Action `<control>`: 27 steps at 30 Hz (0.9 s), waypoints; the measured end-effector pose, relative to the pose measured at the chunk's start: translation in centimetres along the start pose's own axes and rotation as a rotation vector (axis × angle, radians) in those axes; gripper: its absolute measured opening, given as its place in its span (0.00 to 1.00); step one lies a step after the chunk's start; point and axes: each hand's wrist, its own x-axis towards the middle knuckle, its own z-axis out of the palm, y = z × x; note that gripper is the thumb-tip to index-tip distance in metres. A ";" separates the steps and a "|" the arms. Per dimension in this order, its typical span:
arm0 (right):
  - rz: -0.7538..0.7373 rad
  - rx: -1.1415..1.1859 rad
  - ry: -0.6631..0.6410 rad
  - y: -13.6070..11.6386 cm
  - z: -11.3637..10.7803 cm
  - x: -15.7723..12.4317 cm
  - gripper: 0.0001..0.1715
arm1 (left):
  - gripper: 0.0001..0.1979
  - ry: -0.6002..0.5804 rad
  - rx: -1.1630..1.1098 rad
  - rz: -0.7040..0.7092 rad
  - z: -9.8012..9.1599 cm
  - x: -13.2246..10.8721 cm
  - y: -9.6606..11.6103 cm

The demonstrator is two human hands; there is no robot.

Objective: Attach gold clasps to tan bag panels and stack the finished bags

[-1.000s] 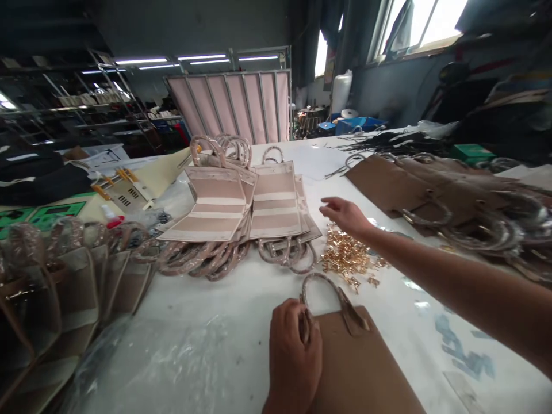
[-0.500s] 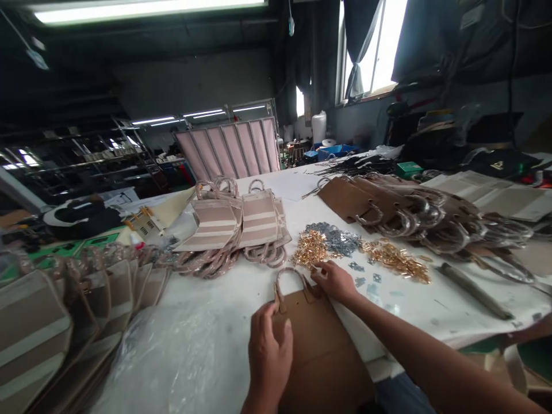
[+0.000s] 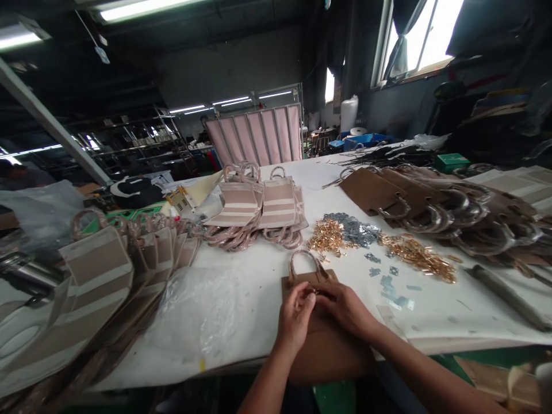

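Note:
A brown panel bag with a wrapped handle lies in front of me, its lower part at the table's near edge. My left hand and my right hand meet over its upper part, below the handle. Between their closed fingertips shows a small gold metal fitting, partly hidden. Beyond the bag is a heap of gold fittings, with grey metal plates against it. More gold pieces lie to the right, near several loose plates.
Striped beige bags stand in a row at left, and more striped bags lie at the middle back. Brown bags with wrapped handles are piled at right, near a dark bar. Clear plastic covers the table at left.
My right hand has come back from the gold heap to the bag, and a gold fitting now shows at my fingertips. My left hand has closed and met it. The view has shifted left.

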 end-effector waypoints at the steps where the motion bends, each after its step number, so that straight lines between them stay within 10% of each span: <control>1: -0.007 0.021 -0.028 -0.3 0.6 -0.4 0.16 | 0.28 -0.017 0.014 0.010 -0.2 -0.1 -0.1; 27: 0.208 0.236 0.091 0.7 1.6 -2.0 0.12 | 0.24 -0.052 -0.021 -0.068 -0.8 -0.7 0.0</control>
